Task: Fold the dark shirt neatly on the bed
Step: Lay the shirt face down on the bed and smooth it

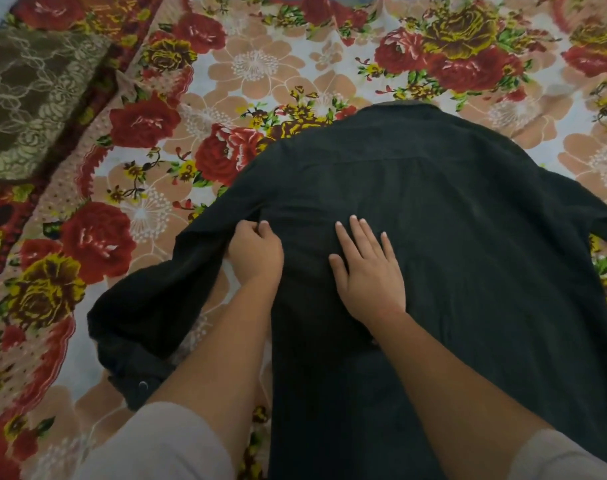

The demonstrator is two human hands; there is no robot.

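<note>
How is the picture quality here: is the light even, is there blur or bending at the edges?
Head view: soft, even light, no glare; the dark shirt shows little detail; the left hand and right hand are fairly sharp; the floral bedsheet bends at the edges from the wide lens.

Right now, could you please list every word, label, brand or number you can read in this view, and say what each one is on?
There is no readable text.
Dark shirt: plain, back up, no label or print showing.
Floral bedsheet: flowers only, no writing.
Lace-patterned cloth at the far left: pattern only.
Left hand and right hand cover only plain fabric.
</note>
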